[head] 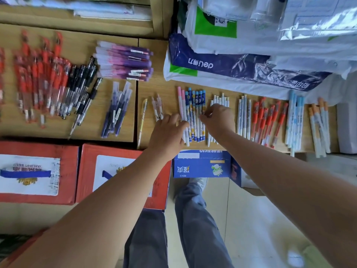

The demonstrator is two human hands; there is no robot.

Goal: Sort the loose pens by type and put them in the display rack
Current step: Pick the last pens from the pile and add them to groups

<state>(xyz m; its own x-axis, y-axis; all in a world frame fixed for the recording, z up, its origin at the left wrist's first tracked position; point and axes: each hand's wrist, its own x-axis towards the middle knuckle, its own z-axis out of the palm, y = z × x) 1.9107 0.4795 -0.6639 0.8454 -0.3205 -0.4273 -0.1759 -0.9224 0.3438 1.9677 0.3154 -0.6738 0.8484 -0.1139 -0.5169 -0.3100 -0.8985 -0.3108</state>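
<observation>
1. Sorted pens lie in rows on the wooden counter point(164, 88) across the middle of the frame.
2. Far left: red pens point(38, 78), then black pens point(83, 88), with purple pens point(125, 60) above and dark blue pens point(116, 113) below them.
3. Centre: one yellow pen point(142, 120), a few pink-patterned pens point(156, 105), two pink pens point(181, 101) and a tight row of blue pens point(196, 105) touching them.
4. Right of centre: white pens point(220, 98), white-blue pens point(244, 113), a second lot of red pens point(268, 120), light blue pens point(294, 120) and orange-capped pens point(318, 128) at the far right, overhanging the counter edge.
5. The left hand point(168, 130) lies flat with fingers loosely extended, its tips against the pink pens.
6. The right hand point(218, 117) is arched over the white pens, its fingertips curled down at the right edge of the blue pens; I cannot tell whether it pinches one.
7. Plastic bags point(231, 64) are piled at upper right.
8. Two red boxes point(38, 198) and a blue box point(202, 165) stand below the counter, at lower left and centre.
9. Grey trouser legs point(193, 219) show at the bottom.
</observation>
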